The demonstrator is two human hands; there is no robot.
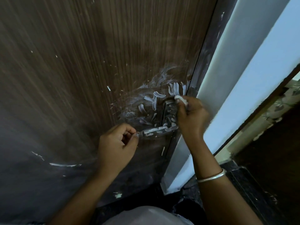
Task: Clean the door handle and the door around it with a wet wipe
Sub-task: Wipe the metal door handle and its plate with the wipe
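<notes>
A dark brown wooden door (81, 70) fills the head view. White smears (155, 98) cover it around the metal door handle (158, 129) and its upright plate (168, 111), which are also spotted white. My left hand (118, 142) pinches the free end of the lever with thumb and fingers. My right hand (190, 112) holds a small white wipe (181, 99) against the door just above the plate, near the door's edge. A bangle sits on my right wrist.
The door edge and a dark frame strip (204, 59) run diagonally on the right, beside a pale blue-white wall (253, 75). A dark opening (267, 151) lies at the far right. Dark floor (243, 184) shows below. White paint flecks dot the lower door.
</notes>
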